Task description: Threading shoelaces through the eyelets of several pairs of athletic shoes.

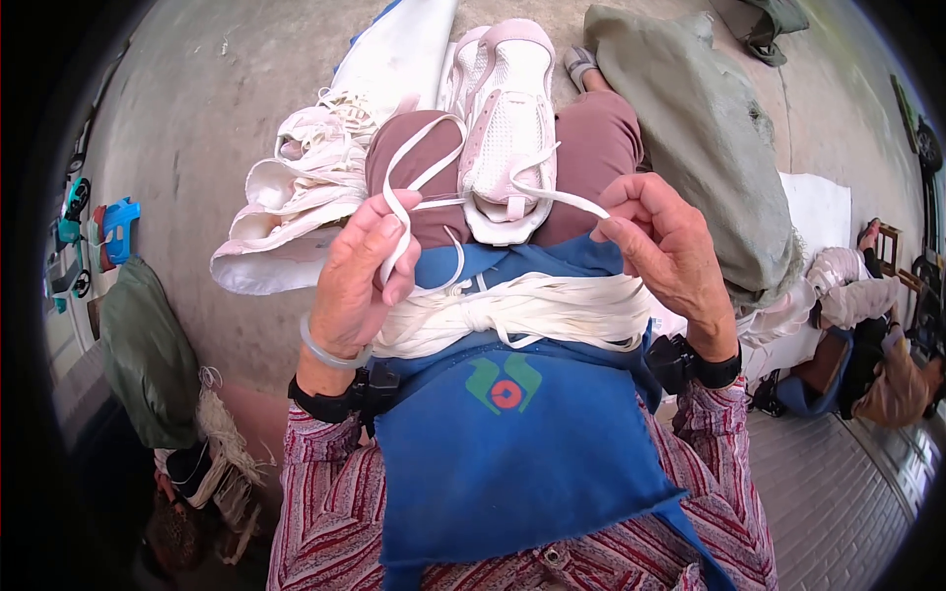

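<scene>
A white and pink shoe upper (507,123) lies between my knees, its near end toward me. A flat white shoelace (399,163) runs across that near end, with one part on each side. My left hand (360,258) is closed on the lace, which loops up over the left knee and hangs past the fingers. On the other side, my right hand (665,246) pinches the lace between thumb and forefinger, drawn out from the upper. Below both hands, a tied bundle of white laces (512,310) rests across the blue apron (512,443) on my lap.
Several white and pink shoe uppers (296,202) are stacked at my left knee. A grey-green sack (680,138) stands at the right, and a dark green one (148,355) at far left. Another person (877,305) sits at the far right.
</scene>
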Action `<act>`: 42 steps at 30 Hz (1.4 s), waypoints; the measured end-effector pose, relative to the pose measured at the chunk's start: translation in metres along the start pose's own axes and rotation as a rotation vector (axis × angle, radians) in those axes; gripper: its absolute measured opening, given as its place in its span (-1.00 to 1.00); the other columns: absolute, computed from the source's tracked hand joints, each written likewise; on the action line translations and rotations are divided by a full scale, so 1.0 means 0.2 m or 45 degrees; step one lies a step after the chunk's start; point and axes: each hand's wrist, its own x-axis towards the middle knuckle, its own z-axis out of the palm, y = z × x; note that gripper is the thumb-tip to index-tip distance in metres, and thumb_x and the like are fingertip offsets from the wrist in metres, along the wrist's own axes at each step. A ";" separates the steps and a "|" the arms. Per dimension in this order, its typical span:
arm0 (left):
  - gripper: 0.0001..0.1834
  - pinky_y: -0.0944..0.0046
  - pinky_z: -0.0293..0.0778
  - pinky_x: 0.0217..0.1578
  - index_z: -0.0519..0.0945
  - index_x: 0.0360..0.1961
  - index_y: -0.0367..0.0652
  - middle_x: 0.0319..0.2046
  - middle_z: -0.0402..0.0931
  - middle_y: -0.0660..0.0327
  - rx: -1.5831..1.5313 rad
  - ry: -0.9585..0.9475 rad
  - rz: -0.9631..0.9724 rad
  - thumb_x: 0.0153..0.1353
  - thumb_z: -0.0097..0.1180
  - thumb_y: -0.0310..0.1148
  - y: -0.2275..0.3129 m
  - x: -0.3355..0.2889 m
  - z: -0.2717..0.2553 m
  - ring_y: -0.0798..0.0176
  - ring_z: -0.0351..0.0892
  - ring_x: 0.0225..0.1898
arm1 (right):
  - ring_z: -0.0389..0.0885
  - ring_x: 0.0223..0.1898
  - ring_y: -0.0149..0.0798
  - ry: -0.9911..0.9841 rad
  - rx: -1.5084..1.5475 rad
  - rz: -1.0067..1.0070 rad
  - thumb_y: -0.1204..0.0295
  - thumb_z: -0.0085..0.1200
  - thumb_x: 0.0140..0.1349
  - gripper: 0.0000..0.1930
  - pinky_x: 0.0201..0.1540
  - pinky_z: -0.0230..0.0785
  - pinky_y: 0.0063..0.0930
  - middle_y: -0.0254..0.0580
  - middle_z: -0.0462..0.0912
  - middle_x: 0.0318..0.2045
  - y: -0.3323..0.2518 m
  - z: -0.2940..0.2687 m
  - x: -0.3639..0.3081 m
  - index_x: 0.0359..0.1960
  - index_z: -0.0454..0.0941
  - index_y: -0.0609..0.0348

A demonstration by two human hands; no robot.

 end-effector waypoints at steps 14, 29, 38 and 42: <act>-0.84 0.37 0.30 -0.45 0.28 -0.11 -0.20 -0.46 0.35 0.31 -0.560 -0.672 0.643 0.45 -0.34 -0.38 0.31 -0.09 0.10 0.46 0.42 -0.51 | 0.56 -0.17 0.02 0.604 -1.045 -0.529 0.52 0.11 0.12 -0.81 -0.13 0.40 -0.25 -0.03 0.57 -0.25 0.23 -0.12 0.13 -0.20 0.55 0.21; -0.88 0.30 0.43 -0.14 0.38 -0.16 -0.27 -0.29 0.45 0.20 0.254 0.330 0.407 0.33 -0.04 -0.46 0.02 0.03 -0.18 0.27 0.52 -0.25 | 0.56 -0.27 -0.01 0.430 -0.907 -0.804 0.57 0.13 0.10 -0.87 -0.18 0.42 -0.26 -0.10 0.56 -0.36 0.19 0.03 0.23 -0.29 0.54 0.21; -0.64 0.30 0.39 -0.31 0.53 -0.08 -0.20 -0.17 0.50 0.20 1.738 0.251 1.177 0.04 0.21 -0.60 -0.06 0.07 0.05 0.27 0.46 -0.33 | 0.59 -0.32 -0.05 0.494 -1.060 -0.636 0.49 0.14 0.16 -0.84 -0.26 0.44 -0.28 -0.13 0.54 -0.35 0.25 -0.06 0.21 -0.20 0.56 0.10; -0.66 0.16 0.36 -0.25 0.54 -0.17 -0.15 -0.26 0.48 0.18 2.136 0.058 1.083 -0.05 0.26 -0.52 -0.15 0.23 0.10 0.09 0.43 -0.29 | 0.56 -0.35 -0.08 0.527 -1.117 -0.676 0.46 0.17 0.14 -0.86 -0.28 0.43 -0.28 -0.17 0.47 -0.40 0.24 -0.01 0.24 -0.25 0.57 0.08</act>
